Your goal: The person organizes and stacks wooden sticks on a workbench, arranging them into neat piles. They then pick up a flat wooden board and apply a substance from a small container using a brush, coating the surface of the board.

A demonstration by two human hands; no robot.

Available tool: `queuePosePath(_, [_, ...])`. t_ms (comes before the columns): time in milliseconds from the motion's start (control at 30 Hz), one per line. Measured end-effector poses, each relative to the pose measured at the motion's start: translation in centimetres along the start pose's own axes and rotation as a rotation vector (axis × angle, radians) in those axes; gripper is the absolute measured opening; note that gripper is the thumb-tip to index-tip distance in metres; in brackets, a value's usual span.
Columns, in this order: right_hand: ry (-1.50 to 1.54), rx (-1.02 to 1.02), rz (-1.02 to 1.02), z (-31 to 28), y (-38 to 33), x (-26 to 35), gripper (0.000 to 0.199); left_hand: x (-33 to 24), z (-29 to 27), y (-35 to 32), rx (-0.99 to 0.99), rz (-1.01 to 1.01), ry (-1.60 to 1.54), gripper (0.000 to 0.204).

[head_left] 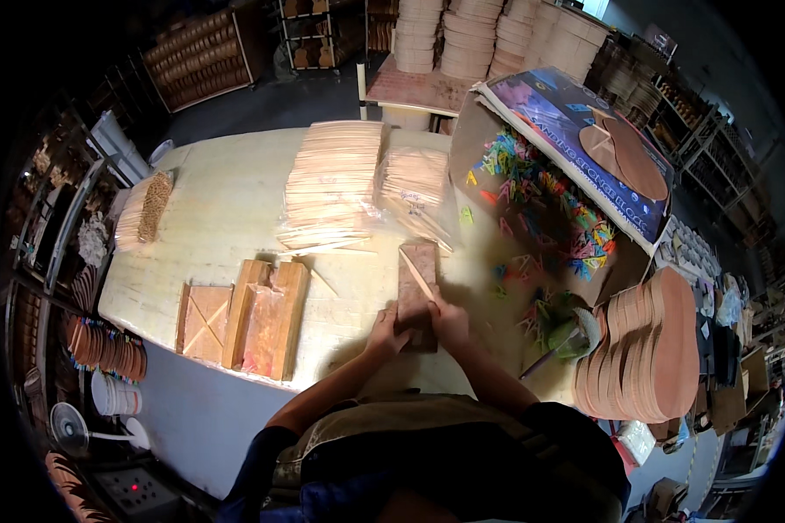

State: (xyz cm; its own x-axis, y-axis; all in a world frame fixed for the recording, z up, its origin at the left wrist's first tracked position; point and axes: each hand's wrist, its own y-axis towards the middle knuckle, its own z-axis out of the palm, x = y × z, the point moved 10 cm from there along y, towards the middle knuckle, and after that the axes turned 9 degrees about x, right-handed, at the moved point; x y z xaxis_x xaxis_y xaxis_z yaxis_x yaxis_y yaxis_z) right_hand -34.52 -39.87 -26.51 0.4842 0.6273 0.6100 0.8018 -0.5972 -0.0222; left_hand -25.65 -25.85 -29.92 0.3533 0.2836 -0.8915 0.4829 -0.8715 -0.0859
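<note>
A brown wooden block [419, 259] lies lengthwise in front of me on the pale tabletop. Slanting across its top is a thin, light wooden strip [416, 275]. My right hand [449, 323] is closed on the strip's near end, at the block's right edge. At the block's left edge, my left hand [385, 335] has its fingers bent against the side, gripping it. Beyond the block are a big stack of light wooden strips [336, 174] and a smaller bagged bundle [416, 177]. A few loose strips [327, 240] lie in front of the big stack.
To the left stand a grooved wooden jig [270, 318] and a board with crossed strips [205, 319]. An open cardboard box [576, 152] at right has many coloured clips [589, 235] by it. Stacked guitar-shaped wood panels [641, 349] sit at the near right, beside a brush [549, 356].
</note>
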Motion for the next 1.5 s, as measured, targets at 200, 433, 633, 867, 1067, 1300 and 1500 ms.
queuePosePath(200, [-0.026,0.032,-0.118,0.1,-3.4,0.8,0.030,2.8,-0.7,-4.9,0.066,-0.061,-0.086,0.062])
queuePosePath(433, [0.100,0.013,-0.165,-3.9,4.3,1.4,0.032,7.0,-6.7,-5.7,-0.510,0.269,0.505,0.015])
queuePosePath(633, [0.049,0.008,-0.160,-1.5,13.8,-0.4,0.032,5.3,-6.3,-5.5,-0.449,0.250,0.538,0.018])
queuePosePath(867, [-0.007,-0.022,-0.256,2.4,21.3,0.8,0.035,10.9,-4.4,-5.4,-0.410,0.216,0.690,0.015])
queuePosePath(1067, [-0.463,-0.127,-0.196,1.8,24.0,0.6,0.032,0.6,-8.0,-5.6,-0.431,0.285,0.515,0.015])
queuePosePath(1300, [-0.695,0.189,-0.009,1.5,27.4,5.0,0.035,0.9,-7.6,-5.0,-0.370,0.158,0.599,0.010])
queuePosePath(1500, [-0.750,-0.212,-0.522,-0.9,30.7,2.4,0.050,3.6,-5.3,-3.6,-0.032,-0.083,0.816,0.009])
